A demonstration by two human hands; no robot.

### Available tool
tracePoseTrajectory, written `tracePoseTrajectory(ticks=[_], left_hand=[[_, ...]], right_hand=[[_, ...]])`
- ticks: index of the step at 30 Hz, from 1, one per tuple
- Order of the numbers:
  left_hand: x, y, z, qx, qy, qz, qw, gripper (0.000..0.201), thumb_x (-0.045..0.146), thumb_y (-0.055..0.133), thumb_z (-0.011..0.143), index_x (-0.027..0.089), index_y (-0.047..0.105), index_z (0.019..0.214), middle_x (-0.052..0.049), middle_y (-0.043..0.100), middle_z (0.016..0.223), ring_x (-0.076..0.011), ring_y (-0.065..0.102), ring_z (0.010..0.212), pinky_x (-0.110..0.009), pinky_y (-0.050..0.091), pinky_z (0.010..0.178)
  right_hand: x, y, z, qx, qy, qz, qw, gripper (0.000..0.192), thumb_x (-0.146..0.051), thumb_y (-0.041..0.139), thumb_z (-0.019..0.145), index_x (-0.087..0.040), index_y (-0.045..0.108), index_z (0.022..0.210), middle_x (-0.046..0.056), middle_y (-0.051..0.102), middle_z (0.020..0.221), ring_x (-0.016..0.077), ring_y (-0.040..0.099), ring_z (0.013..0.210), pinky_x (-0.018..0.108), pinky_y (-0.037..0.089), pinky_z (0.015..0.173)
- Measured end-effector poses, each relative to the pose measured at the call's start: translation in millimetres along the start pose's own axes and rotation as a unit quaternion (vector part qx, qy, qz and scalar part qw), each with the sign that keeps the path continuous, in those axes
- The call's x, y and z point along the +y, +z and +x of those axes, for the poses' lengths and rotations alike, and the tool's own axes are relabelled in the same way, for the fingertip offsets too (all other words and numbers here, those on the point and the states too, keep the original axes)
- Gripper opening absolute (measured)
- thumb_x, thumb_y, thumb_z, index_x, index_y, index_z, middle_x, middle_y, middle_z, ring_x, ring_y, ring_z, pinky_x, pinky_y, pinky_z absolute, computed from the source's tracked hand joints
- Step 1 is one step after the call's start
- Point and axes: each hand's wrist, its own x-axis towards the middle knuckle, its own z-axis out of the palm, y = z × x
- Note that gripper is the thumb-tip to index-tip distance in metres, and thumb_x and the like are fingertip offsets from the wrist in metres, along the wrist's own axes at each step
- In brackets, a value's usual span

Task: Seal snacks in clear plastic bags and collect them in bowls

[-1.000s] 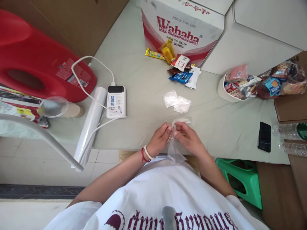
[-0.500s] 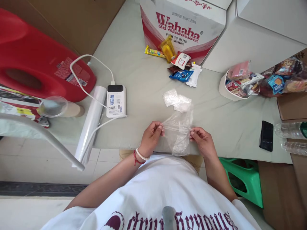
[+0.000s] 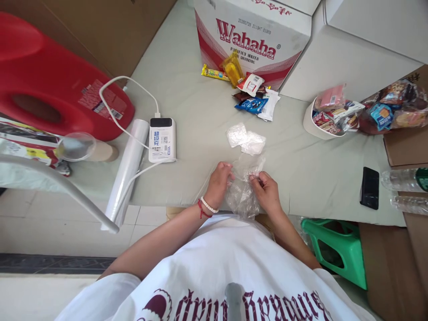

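Note:
A thin, clear plastic bag (image 3: 243, 196) lies crumpled at the table's front edge, between my two hands. My left hand (image 3: 218, 182) has its fingers curled at the bag's left side, pinching the film. From the right, my right hand (image 3: 265, 189) grips the bag's upper part between thumb and fingers. Just beyond the hands lie two small folded clear plastic packets, a left one (image 3: 236, 135) and a right one (image 3: 253, 143), overlapping slightly.
Snack packs (image 3: 251, 106) lie before a Wahaha carton (image 3: 250, 44). At right are a white tub (image 3: 317, 125) of snacks and a black phone (image 3: 370, 188). Leftward stand a power bank (image 3: 162, 140) with cable, a plastic film roll (image 3: 129, 171) and a red jug (image 3: 60, 89).
Both hands have come closer together, the right one moving left. The bag, stretched between them before, is now bunched and slack.

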Motion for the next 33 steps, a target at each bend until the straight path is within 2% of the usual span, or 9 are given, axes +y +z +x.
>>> tracePoseTrajectory(ticks=[3,6,16,22,26,28,30,31,33], left_hand=[[2,-3.9,5,-0.018,0.019,0.048,0.998,0.033,0.049,0.061,0.087,0.02,0.055,0.074,0.005,0.044,0.061,-0.0113,0.039,0.059,-0.025,0.031,0.055],[-1,-7.1,8,0.0,0.023,0.02,1.0,0.032,0.048,0.06,0.088,0.02,0.055,0.073,0.007,0.036,0.059,-0.0103,0.034,0.057,-0.024,0.029,0.054],[-8,-18.3,2,0.01,-0.04,-0.125,0.991,0.044,0.066,0.057,0.092,0.022,0.057,0.087,0.007,0.038,0.054,-0.0095,0.027,0.046,-0.023,0.022,0.042],[-8,-47.7,2,0.08,-0.035,-0.13,0.988,0.04,0.063,0.058,0.092,0.023,0.057,0.088,0.006,0.037,0.058,-0.0104,0.029,0.048,-0.022,0.023,0.042],[-12,-65.0,1,0.161,0.004,-0.003,0.987,0.038,0.06,0.053,0.095,0.022,0.057,0.096,0.002,0.047,0.069,-0.0136,0.042,0.055,-0.027,0.037,0.049],[-16,-66.8,-3,0.239,0.081,0.132,0.959,0.041,0.055,0.062,0.089,0.02,0.057,0.11,-0.007,0.06,0.092,-0.0199,0.057,0.076,-0.036,0.051,0.066],[-22,-63.5,-10,0.298,0.18,0.261,0.9,0.048,0.047,0.071,0.084,0.018,0.057,0.12,-0.017,0.061,0.118,-0.0317,0.059,0.111,-0.051,0.051,0.095],[-25,-60.6,-14,0.299,0.226,0.312,0.873,0.044,0.043,0.071,0.084,0.019,0.059,0.119,-0.018,0.06,0.124,-0.036,0.054,0.126,-0.058,0.043,0.106],[-31,-53.9,-18,0.232,0.3,0.386,0.841,0.023,0.031,0.066,0.089,0.025,0.066,0.11,-0.015,0.066,0.122,-0.0371,0.049,0.138,-0.065,0.028,0.118]], right_hand=[[0,-2,1,-0.009,0.071,0.114,0.991,0.032,-0.052,0.069,0.086,-0.021,0.067,0.095,-0.002,0.063,0.078,0.0127,0.05,0.062,0.025,0.042,0.056],[0,-10,0,0.024,0.111,0.185,0.976,0.036,-0.052,0.076,0.08,-0.022,0.068,0.098,-0.003,0.062,0.075,0.0108,0.047,0.053,0.024,0.037,0.045],[9,-37,-6,0.053,0.102,0.189,0.975,0.031,-0.049,0.078,0.083,-0.021,0.074,0.094,-0.001,0.064,0.072,0.0095,0.051,0.053,0.023,0.04,0.045],[17,-50,-4,0.1,0.092,0.219,0.966,0.028,-0.048,0.079,0.083,-0.022,0.071,0.09,-0.002,0.064,0.075,0.0095,0.051,0.058,0.023,0.043,0.051],[19,-60,-2,0.117,0.099,0.27,0.95,0.034,-0.05,0.081,0.079,-0.022,0.065,0.087,0.001,0.069,0.093,0.0137,0.063,0.076,0.028,0.054,0.069],[18,-61,-1,0.103,0.13,0.277,0.947,0.038,-0.054,0.081,0.078,-0.022,0.061,0.088,0.001,0.069,0.095,0.0152,0.065,0.076,0.029,0.055,0.065],[16,-57,0,0.094,0.148,0.239,0.955,0.04,-0.057,0.077,0.081,-0.022,0.058,0.089,0.001,0.068,0.089,0.0132,0.061,0.064,0.026,0.049,0.054],[14,-54,0,0.092,0.149,0.211,0.962,0.04,-0.059,0.074,0.083,-0.023,0.057,0.09,0.0,0.067,0.084,0.0121,0.057,0.058,0.025,0.045,0.049],[12,-47,1,0.087,0.145,0.165,0.972,0.039,-0.061,0.068,0.087,-0.024,0.056,0.092,-0.002,0.063,0.075,0.0116,0.05,0.05,0.025,0.039,0.044]])
